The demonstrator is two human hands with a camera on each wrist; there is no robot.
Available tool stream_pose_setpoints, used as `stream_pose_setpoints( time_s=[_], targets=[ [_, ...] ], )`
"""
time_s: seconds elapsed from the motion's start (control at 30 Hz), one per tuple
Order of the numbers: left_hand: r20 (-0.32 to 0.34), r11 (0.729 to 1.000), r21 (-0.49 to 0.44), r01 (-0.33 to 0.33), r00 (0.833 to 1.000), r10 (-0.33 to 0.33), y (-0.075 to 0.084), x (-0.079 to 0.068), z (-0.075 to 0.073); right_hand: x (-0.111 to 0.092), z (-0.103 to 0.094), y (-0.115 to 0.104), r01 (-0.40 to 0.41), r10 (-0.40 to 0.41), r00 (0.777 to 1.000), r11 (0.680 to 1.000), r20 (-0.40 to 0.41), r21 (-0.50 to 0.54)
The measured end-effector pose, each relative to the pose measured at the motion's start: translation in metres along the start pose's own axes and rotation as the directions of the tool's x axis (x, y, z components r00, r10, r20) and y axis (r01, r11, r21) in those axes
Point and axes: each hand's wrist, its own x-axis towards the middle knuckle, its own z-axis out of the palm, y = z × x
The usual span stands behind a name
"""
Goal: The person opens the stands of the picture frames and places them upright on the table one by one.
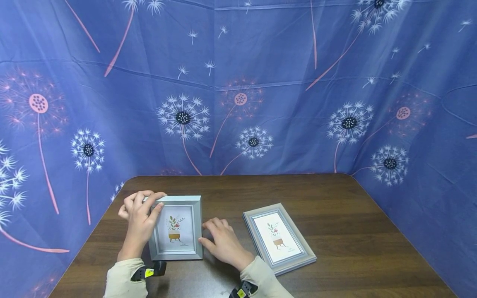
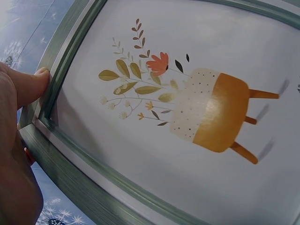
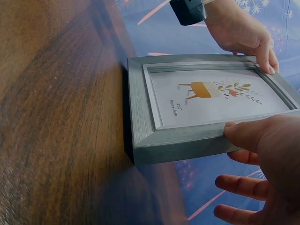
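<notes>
A grey-green picture frame (image 1: 176, 251) stands upright at the left of the table, facing me, its print a plant in an orange-and-white pot on legs. My left hand (image 1: 139, 221) grips its upper left corner. In the left wrist view the thumb (image 2: 33, 86) presses the front border; the fingers are mostly hidden. My right hand (image 1: 226, 244) pinches the frame's right edge. The right wrist view shows that thumb (image 3: 251, 133) on the front border, the index finger at the side, and other fingers spread free. The frame's lower edge is at the tabletop.
A second picture frame (image 1: 311, 257), beige-grey with the same print, lies face up and angled right of my right hand. Its edge looks layered. The brown wooden table (image 1: 354, 231) is backed by a blue dandelion-print cloth (image 1: 290, 103).
</notes>
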Motion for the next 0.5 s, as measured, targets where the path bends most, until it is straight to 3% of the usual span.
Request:
stream_pose_setpoints(
  time_s=[0.23, 0.5],
  targets=[
    [0.004, 1.000, -0.008, 0.011, 1.000, -0.011, 0.0010, -0.0017, 0.0005, 0.0004, 0.0002, 0.0017, -0.029, 0.029, 0.999, 1.000, 0.040, 0.009],
    [-0.032, 1.000, 0.002, -0.020, 0.999, 0.020, 0.0000, -0.0015, 0.0027, 0.0017, -0.0013, 0.0017, -0.030, 0.030, 0.999, 0.999, 0.040, 0.012]
  ],
)
